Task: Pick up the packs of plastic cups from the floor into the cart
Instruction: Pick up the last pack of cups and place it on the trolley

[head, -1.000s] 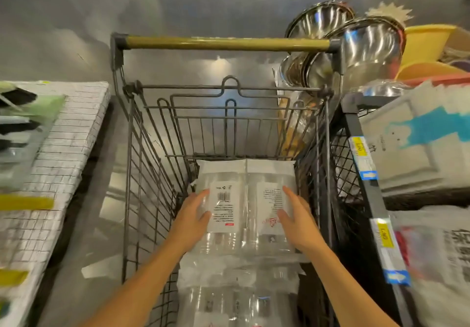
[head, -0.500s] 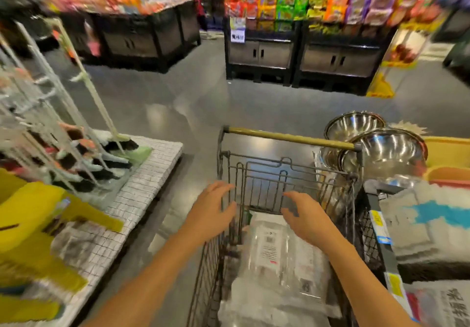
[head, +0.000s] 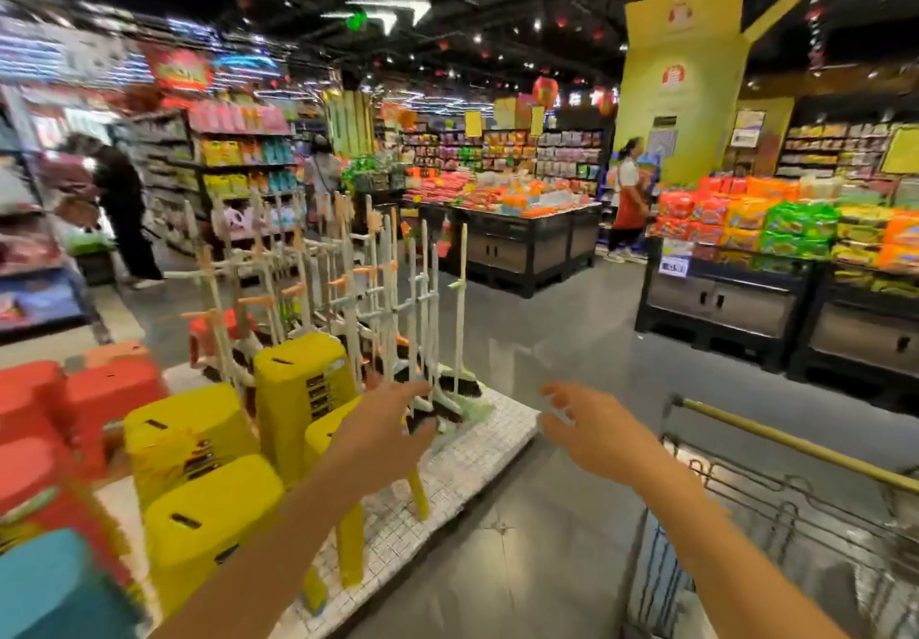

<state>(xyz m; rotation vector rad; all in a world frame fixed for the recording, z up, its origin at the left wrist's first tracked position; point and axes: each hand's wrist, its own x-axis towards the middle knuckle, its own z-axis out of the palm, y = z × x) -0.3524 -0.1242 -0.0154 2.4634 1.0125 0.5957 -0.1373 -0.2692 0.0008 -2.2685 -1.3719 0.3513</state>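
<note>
Left hand (head: 383, 434), right hand (head: 592, 434) risen off cart (head: 795, 445), stools (head: 298, 380), perhaps brooms (head: 460, 385) ahead

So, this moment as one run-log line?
left hand: open, empty | right hand: open, empty | grey wire cart, gold handle: lower right, not held | clear plastic cup packs: unseen

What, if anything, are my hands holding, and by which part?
Nothing. The left hand and the right hand are both open in mid-air, fingers loosely spread.
</note>
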